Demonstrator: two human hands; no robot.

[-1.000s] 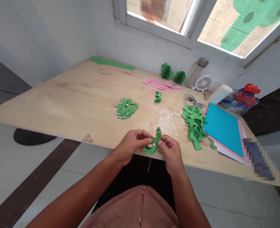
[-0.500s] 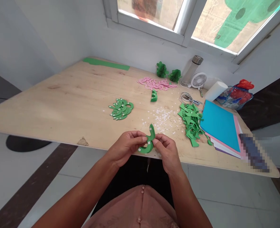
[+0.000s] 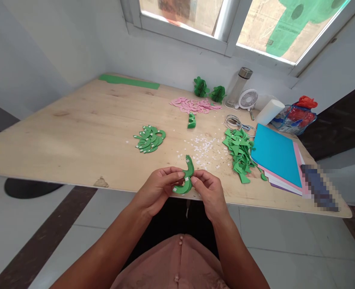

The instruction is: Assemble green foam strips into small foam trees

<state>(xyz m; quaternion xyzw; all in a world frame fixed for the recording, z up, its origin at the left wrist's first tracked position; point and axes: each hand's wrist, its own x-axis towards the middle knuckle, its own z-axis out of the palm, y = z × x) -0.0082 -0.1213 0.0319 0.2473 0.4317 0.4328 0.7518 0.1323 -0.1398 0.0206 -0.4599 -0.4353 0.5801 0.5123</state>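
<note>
Between my two hands, over the table's front edge, is a curved green paper cutout (image 3: 183, 187) shaped like a 3, with small white squares stuck along it. My left hand (image 3: 161, 186) pinches it at the middle from the left. At the right side, the thumb and fingers of my right hand (image 3: 209, 189) are closed on the same cutout. It looks layered, but I cannot tell how many pieces it has. A pile of similar green cutouts with white squares (image 3: 149, 139) lies ahead to the left. Farther back stands a small green stack (image 3: 191, 120).
White paper bits (image 3: 204, 147) are scattered ahead of my hands. Green scraps (image 3: 240, 154) and blue sheets (image 3: 276, 156) lie to the right. Pink cutouts (image 3: 192, 105), green paper ornaments (image 3: 200, 87), a bottle (image 3: 240, 88) and a small fan (image 3: 247, 98) are at the back.
The view has shifted slightly, so the table things appear a little farther left. Both hands keep their hold on the green cutout, with almost no movement.
</note>
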